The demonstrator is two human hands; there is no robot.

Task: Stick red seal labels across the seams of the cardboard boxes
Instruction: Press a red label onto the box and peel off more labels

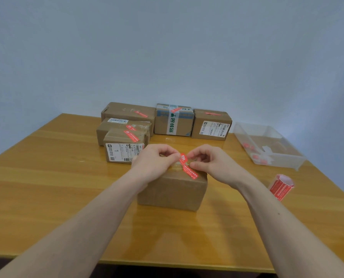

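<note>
Both hands pinch the far end of a red label [188, 166] on the nearest box [172, 189], left hand [155, 161] and right hand [209, 160] equally close, its long axis running diagonally toward the box's near right edge, near end apparently already stuck.

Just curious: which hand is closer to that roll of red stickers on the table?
Right. The right hand is up-left of the label roll; the left hand is farther left, across the box.
</note>
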